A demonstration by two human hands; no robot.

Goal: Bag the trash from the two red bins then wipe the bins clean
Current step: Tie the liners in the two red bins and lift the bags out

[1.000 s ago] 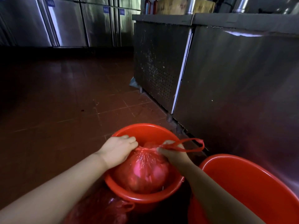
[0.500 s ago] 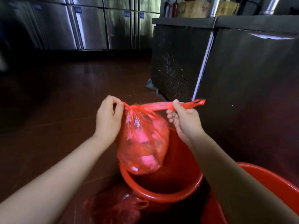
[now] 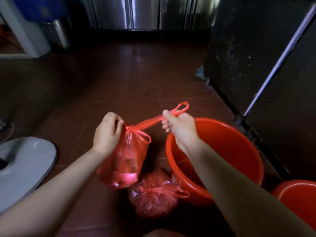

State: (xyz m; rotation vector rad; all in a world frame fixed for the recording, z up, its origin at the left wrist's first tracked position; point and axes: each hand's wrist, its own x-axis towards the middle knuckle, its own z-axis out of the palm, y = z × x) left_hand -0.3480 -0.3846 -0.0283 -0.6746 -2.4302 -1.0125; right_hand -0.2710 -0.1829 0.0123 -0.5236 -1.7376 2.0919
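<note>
A red trash bag [image 3: 124, 161] hangs in the air over the floor, left of a red bin [image 3: 227, 141]. My left hand [image 3: 107, 134] pinches the bag's knotted neck. My right hand [image 3: 179, 124] grips one stretched handle loop and holds it up to the right, above the bin's rim. A second tied red bag [image 3: 153, 195] lies on the floor below, against the bin. Another red bin [image 3: 297, 199] shows at the lower right edge. The first bin's inside looks bare apart from a wet sheen.
A dark steel counter [image 3: 256, 57] runs along the right. Steel cabinet doors [image 3: 145, 12] line the back. A grey flat object [image 3: 25, 165] lies on the floor at the left. Brown tiled floor [image 3: 128, 82] spreads ahead.
The bag has come up out of the bin and moved left, now hanging over the floor. The view has tilted down, showing a second tied bag beside the bin.
</note>
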